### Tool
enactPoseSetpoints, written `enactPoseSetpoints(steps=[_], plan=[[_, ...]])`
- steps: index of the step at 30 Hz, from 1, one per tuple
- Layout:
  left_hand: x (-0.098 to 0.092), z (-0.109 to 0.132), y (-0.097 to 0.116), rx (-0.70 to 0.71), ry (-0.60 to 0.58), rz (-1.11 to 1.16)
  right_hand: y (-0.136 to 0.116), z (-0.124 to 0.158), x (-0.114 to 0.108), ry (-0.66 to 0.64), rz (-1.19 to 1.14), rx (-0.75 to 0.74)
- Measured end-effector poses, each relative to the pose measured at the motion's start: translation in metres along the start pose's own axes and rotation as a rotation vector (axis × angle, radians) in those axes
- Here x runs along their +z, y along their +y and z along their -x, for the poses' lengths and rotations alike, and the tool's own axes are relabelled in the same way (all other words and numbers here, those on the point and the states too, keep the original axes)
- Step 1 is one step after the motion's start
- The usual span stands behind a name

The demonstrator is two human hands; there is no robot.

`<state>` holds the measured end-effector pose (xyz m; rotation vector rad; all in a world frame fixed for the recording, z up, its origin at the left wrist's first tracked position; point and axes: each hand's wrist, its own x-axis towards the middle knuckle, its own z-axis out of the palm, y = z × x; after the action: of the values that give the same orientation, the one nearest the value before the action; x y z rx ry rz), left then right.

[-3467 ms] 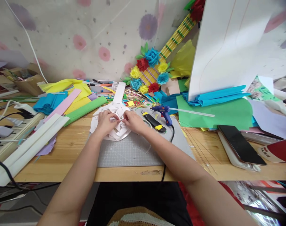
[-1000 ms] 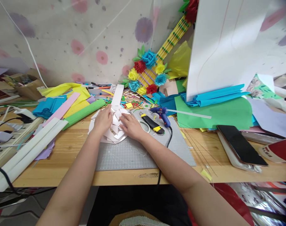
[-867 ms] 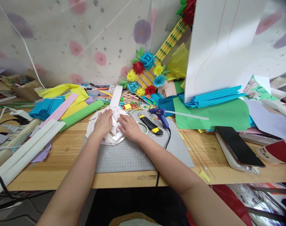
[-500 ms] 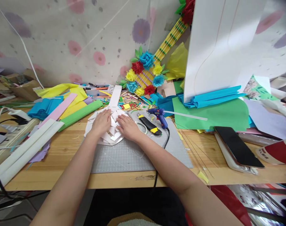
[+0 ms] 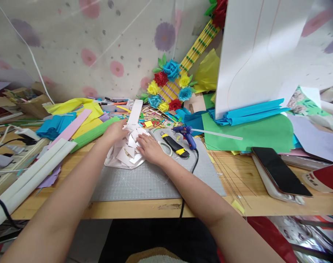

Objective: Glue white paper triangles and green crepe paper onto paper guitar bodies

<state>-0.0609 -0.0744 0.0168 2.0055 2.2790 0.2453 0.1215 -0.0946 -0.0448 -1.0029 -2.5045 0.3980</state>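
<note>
A cluttered craft surface (image 5: pixel 232 182) strewn with coloured paper. The white paper model (image 5: pixel 125 156) lies on the cutting mat (image 5: pixel 155 179), directly under the right hand (image 5: pixel 149 148), whose fingers press flat and released. The left hand (image 5: pixel 114 132) curls at the model's far edge, its grip unclear. It is the hand nearer the white strip (image 5: pixel 135 111), which runs straight away beyond the fingertips.

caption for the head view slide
Left hand and right hand on a white paper model on a cutting mat, glue gun nearby.
</note>
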Motion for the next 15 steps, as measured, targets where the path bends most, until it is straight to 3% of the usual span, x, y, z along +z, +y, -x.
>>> enactPoseSetpoints(steps=[6, 10, 15], plan=[[0.006, -0.027, -0.004, 0.019, -0.099, -0.012, 0.001, 0.0, 0.001, 0.004, -0.003, 0.001], [0.008, -0.029, -0.006, -0.026, -0.1, 0.031, 0.001, 0.0, 0.001, 0.001, 0.003, -0.001], [0.0, -0.03, 0.008, -0.079, -0.159, -0.083, 0.002, 0.0, 0.002, 0.015, -0.008, -0.002]])
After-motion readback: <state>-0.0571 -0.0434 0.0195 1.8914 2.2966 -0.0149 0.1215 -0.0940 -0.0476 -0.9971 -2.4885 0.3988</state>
